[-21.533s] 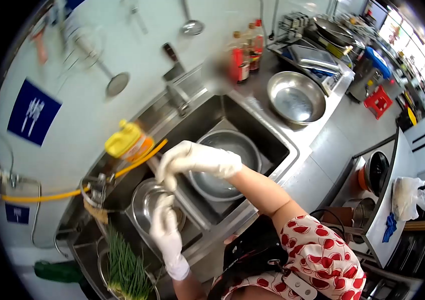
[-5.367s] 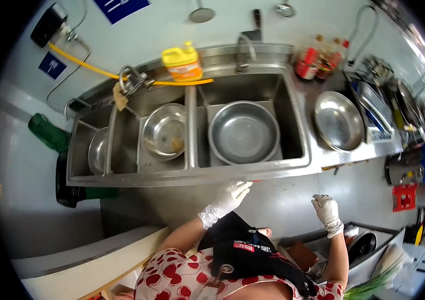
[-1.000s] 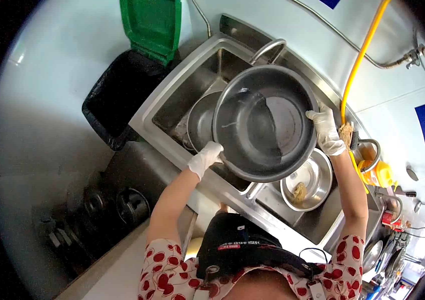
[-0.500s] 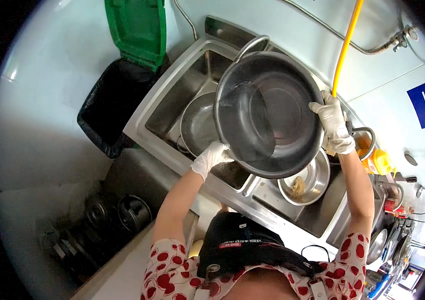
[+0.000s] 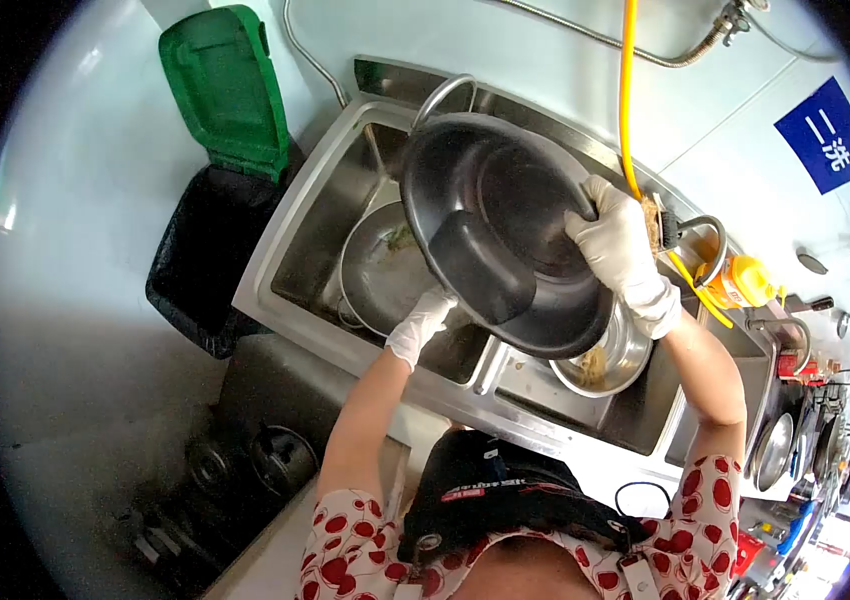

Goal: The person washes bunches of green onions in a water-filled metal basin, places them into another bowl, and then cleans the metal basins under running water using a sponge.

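A large dark basin point(image 5: 535, 215) is tilted over the double sink, its inside facing me and some liquid pooled toward its lower left. White-gloved, my right hand point(image 5: 620, 235) grips the basin's right rim, thumb inside. My left hand point(image 5: 423, 322), also gloved, is closed at the lower left rim; its fingertips are partly hidden behind the basin. Below, in the left sink bay, lies a metal pan point(image 5: 375, 270) with bits of greenish residue. A steel bowl point(image 5: 628, 365) with a tan lump in it sits in the right bay, partly covered by the basin.
A bin with a raised green lid point(image 5: 225, 90) and black liner point(image 5: 200, 270) stands left of the sink point(image 5: 290, 335). A yellow hose point(image 5: 629, 100) hangs behind my right hand. An orange-yellow bottle point(image 5: 740, 282) stands at the right. Dark pots point(image 5: 283, 458) sit low on the left.
Both hands have tilted the basin further toward the left, and its liquid has gathered along the lower left side. More of the pan beneath shows. The whole view has shifted slightly.
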Action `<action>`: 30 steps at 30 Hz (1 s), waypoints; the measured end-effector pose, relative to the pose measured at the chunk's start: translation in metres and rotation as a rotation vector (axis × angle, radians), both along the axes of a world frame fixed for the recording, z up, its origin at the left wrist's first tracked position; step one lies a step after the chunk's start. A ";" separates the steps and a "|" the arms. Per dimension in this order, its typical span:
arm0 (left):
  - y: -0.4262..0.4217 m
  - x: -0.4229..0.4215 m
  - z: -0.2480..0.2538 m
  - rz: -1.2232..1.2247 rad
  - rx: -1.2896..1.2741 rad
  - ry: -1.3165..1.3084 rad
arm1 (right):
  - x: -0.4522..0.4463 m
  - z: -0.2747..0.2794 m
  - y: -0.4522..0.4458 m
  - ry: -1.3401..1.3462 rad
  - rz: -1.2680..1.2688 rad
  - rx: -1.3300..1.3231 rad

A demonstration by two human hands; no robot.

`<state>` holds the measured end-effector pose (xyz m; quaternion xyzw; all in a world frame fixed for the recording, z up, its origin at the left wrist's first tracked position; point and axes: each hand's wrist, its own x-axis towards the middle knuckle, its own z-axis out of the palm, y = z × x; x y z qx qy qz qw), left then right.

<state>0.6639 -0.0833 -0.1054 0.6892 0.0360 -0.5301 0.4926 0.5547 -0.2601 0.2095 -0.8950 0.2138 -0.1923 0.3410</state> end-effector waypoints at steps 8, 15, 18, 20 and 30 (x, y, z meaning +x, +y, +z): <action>0.013 0.010 0.001 0.058 0.058 -0.035 | -0.029 0.001 0.029 0.006 0.050 -0.195; 0.030 0.033 0.063 0.360 -0.003 -0.565 | -0.086 -0.013 0.022 -0.072 0.360 -0.282; 0.044 0.040 0.088 0.448 -0.063 -0.837 | -0.112 -0.013 0.009 -0.241 0.530 -0.515; 0.048 0.035 0.102 0.489 -0.088 -1.011 | -0.129 -0.014 0.001 -0.327 0.599 -0.628; 0.044 -0.070 0.126 0.636 -0.205 -1.492 | -0.241 -0.014 -0.066 -0.628 0.519 -0.593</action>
